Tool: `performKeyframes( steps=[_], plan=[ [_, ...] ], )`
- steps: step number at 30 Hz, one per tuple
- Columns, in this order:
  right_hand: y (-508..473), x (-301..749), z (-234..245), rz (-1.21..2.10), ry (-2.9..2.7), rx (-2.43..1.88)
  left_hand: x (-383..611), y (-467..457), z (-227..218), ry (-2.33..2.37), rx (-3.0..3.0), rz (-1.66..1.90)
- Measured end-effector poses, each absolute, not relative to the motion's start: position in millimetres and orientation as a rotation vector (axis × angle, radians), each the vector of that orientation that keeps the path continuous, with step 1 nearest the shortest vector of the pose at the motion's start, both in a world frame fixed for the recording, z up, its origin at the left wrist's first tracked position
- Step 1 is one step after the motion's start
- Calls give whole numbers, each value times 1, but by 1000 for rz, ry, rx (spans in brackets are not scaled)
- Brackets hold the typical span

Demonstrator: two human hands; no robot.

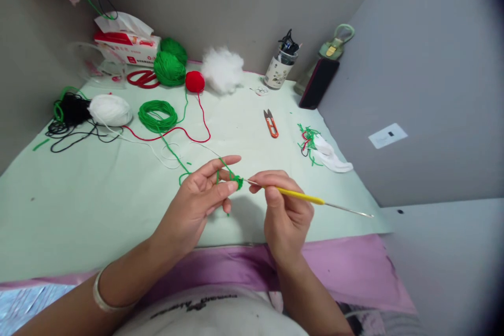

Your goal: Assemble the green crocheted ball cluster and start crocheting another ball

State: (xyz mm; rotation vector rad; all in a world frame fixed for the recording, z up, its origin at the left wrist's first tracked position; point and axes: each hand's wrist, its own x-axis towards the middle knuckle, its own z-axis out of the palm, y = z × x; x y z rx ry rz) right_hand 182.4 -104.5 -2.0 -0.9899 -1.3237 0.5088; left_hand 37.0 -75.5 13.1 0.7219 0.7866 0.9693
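Note:
Between the thumb and fingers of my left hand (207,189) is a small green crochet piece (237,182). Green yarn runs over the raised index finger and trails back across the table to a green yarn coil (158,116). My right hand (287,210) grips a crochet hook (301,196) by its yellow handle, like a pencil. The hook's left metal end reaches the green piece; whether it sits inside a loop is too small to tell. Its other metal end points right, past my hand.
Behind my hands lie orange thread snips (271,124), a red yarn ball (195,82), green yarn balls (170,67), white yarn (110,110), black yarn (74,109) and white stuffing (223,70). Yarn scraps (309,139) are at right. A pen jar (280,69) and phone (319,84) stand by the walls.

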Motion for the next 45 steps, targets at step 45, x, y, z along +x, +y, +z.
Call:
performKeyframes(
  steps=[45],
  plan=[
    [-99,187,-11,1103,-951,-803,32,-70,8,716,753,897]
  ],
)
